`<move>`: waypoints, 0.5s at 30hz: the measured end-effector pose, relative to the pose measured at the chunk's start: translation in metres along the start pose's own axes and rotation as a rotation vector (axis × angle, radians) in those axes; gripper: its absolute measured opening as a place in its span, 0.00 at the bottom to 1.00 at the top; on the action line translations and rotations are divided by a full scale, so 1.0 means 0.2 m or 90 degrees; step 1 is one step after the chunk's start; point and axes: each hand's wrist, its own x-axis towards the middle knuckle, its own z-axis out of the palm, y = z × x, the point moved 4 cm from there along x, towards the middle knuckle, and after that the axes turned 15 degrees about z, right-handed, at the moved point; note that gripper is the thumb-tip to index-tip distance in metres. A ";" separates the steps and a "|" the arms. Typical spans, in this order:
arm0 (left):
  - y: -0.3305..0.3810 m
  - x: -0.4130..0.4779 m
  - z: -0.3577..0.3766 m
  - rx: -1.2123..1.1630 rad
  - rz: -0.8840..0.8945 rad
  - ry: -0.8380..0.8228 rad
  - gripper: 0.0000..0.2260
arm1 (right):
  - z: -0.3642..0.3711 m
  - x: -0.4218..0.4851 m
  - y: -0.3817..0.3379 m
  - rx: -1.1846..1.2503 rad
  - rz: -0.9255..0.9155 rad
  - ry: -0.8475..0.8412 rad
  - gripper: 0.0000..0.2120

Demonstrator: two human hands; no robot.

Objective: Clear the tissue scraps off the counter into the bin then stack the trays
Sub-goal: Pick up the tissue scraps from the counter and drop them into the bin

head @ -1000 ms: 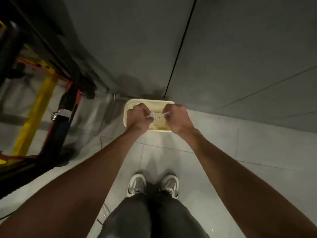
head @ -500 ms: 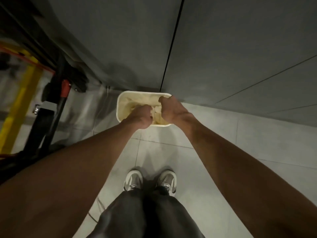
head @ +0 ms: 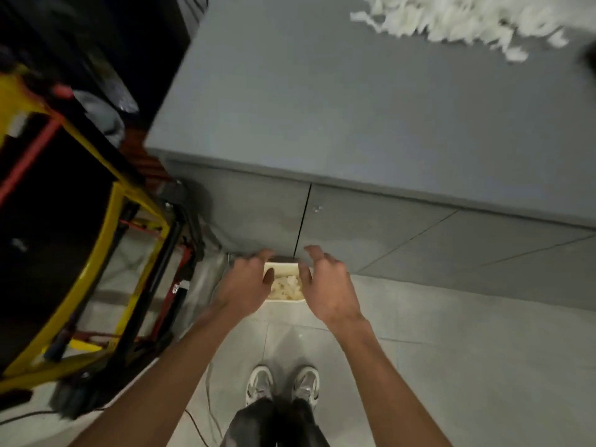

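A cream bin (head: 285, 301) stands on the floor against the grey cabinet, with white tissue scraps (head: 285, 287) inside it. My left hand (head: 242, 285) and my right hand (head: 327, 285) hover above the bin's two sides, fingers loosely spread and holding nothing. A heap of white tissue scraps (head: 451, 17) lies on the grey counter (head: 322, 108) at the far right. No trays are in view.
A yellow and black frame with red bars (head: 80, 221) stands to the left of the bin. Grey cabinet doors (head: 371, 233) rise behind it. My shoes (head: 283, 383) stand on pale floor tiles, and thin cables run beside them.
Both hands were curled over the bin pinching tissue; now they have opened and lifted above it. The view has tilted up, so the counter top and its scrap heap show.
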 end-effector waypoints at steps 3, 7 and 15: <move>0.21 -0.15 -0.35 -0.017 0.037 0.081 0.18 | -0.34 -0.25 -0.09 0.035 -0.008 0.054 0.18; 0.50 -0.31 -0.71 -0.033 0.095 0.162 0.19 | -0.76 -0.50 -0.13 0.064 -0.007 0.123 0.18; 0.90 -0.39 -1.03 -0.080 0.149 0.220 0.20 | -1.29 -0.68 0.02 0.124 -0.023 0.212 0.19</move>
